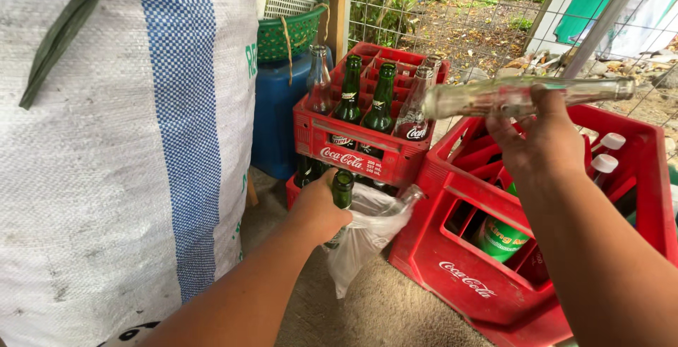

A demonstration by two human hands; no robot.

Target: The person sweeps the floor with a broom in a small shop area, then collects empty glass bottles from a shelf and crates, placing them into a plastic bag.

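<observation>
Close to me, my left hand (318, 209) has its grip tight on a green bottle (342, 190) and thin plastic bag (360, 237), while my right hand (533, 139) grips a clear bottle (522, 95) by its middle above the red crate (487, 276); glass feels hard, slippery, easy to break.

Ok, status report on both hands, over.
Left hand grips green bottle and plastic bag. Right hand holds clear bottle sideways over red crate.

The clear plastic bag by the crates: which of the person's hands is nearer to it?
Left. The left hand grips a green bottle right against the clear plastic bag; the right hand is up over the red crate.
</observation>
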